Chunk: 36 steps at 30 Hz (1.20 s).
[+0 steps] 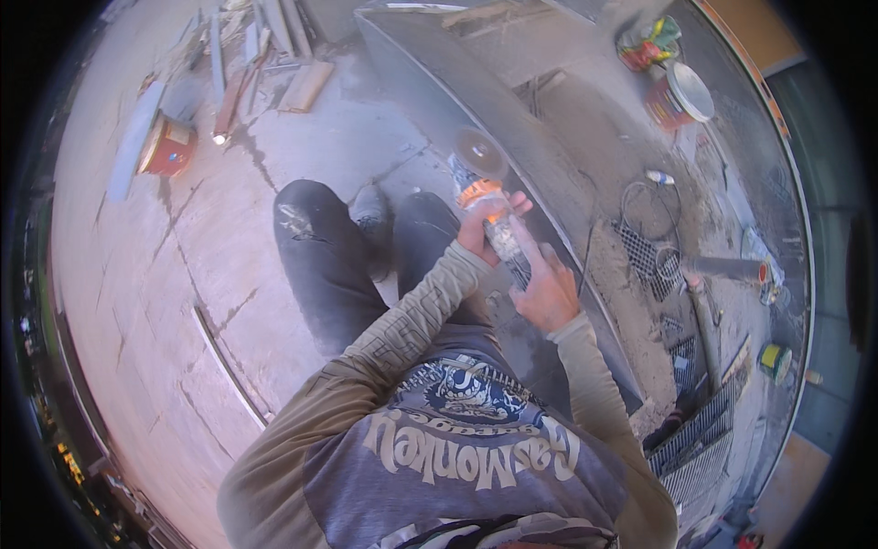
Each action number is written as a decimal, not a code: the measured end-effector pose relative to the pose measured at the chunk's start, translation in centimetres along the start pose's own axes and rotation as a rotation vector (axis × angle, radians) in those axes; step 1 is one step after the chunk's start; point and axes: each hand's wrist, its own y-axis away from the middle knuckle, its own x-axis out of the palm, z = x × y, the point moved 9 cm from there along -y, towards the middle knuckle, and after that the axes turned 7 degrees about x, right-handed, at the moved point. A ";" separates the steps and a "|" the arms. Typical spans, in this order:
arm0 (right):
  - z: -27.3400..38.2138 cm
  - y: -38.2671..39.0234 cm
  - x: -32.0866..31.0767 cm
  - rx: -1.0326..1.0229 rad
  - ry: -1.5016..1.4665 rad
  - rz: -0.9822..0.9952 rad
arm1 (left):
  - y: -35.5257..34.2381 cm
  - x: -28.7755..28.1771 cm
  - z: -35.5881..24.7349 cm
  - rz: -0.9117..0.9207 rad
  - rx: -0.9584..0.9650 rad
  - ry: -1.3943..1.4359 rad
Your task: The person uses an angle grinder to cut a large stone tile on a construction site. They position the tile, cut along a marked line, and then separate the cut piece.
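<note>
An angle grinder (pixel 508 245) with a grey, dust-caked body and an orange collar is in both my hands, pointing away from me. Its round disc (pixel 480 154) is at the far end, over the near edge of a long dark grey panel (pixel 541 188). My left hand (pixel 479 229) grips the grinder just behind the collar. Further back, my right hand (pixel 549 288) is wrapped around the rear of the body, one finger stretched along it. Whether the disc touches the panel, I cannot tell. My knees are bent just left of the tool.
Left on the cracked floor stands a red bucket (pixel 168 146) near scattered boards (pixel 306 87); a thin strip (pixel 227 360) lies closer. Beyond the panel are a white-topped bucket (pixel 679 96), a coiled cable (pixel 651 209), a pipe (pixel 729 268), a green tin (pixel 775 362) and metal grating (pixel 700 439).
</note>
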 end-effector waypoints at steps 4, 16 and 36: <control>-0.6 -0.1 0.1 0.052 -0.036 0.002 | -0.7 -0.6 0.8 -0.007 -0.030 -0.029; -1.4 -0.2 -0.3 0.089 -0.061 0.010 | -1.1 -1.0 2.3 -0.063 -0.093 -0.034; 7.4 -8.4 0.5 -0.053 -0.035 -0.105 | -5.9 0.9 -10.7 -0.016 0.123 -0.071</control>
